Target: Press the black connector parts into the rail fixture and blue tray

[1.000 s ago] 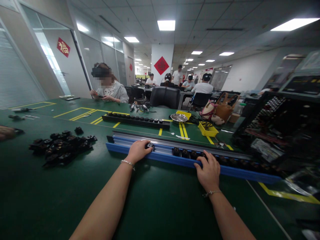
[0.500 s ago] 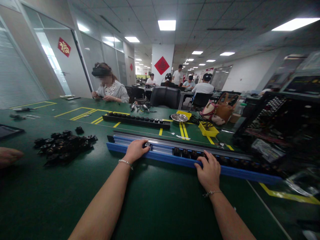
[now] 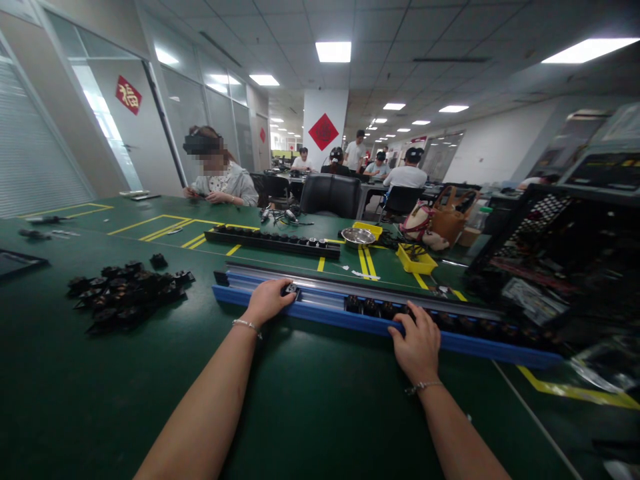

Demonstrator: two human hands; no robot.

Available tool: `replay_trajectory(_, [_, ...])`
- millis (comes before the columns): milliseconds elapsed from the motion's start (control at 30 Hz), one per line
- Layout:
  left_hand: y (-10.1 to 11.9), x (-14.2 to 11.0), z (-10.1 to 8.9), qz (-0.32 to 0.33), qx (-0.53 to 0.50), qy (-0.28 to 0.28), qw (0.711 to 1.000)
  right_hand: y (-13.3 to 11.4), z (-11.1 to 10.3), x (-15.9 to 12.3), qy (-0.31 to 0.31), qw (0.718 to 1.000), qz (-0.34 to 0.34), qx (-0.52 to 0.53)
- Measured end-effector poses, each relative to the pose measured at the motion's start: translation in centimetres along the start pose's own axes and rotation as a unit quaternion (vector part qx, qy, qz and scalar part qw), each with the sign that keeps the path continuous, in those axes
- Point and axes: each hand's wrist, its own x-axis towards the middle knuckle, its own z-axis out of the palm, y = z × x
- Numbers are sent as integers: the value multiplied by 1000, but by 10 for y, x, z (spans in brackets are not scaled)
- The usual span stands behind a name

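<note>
A long blue channel rail [image 3: 320, 313] lies across the table in front of me, with a row of small black round parts [image 3: 370, 307] standing in its right half. My left hand [image 3: 267, 300] is closed at the rail's left section, thumb and fingers on a small black part with a light top [image 3: 291, 289]. Its lower side is hidden in the channel. My right hand [image 3: 417, 333] is closed over the rail's near wall, thumb on the front and fingers reaching over the top, close to the row. The fingers hide some of the parts there.
A heap of black parts [image 3: 125, 293] lies left. Beyond the rail are a black strip with parts [image 3: 275, 241], a metal dish [image 3: 358, 236] and a yellow tray [image 3: 416, 259]. A black open-framed case [image 3: 530, 247] stands right. A co-worker [image 3: 220, 173] sits across the table.
My left hand has shifted slightly left along the rail with the small black part. My right hand stays in place. Another person's hand at the left edge has gone out of view.
</note>
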Motion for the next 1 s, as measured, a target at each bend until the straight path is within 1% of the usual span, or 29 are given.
replay_trajectory(267, [-2,-1,-3,-8,-4,1,1000,0,0,0,-2,1000,1,-1])
replay_trajectory(1000, [-11,-1,-4,-18,-10,2,1000,-1,-1,0,0,1000,1,2])
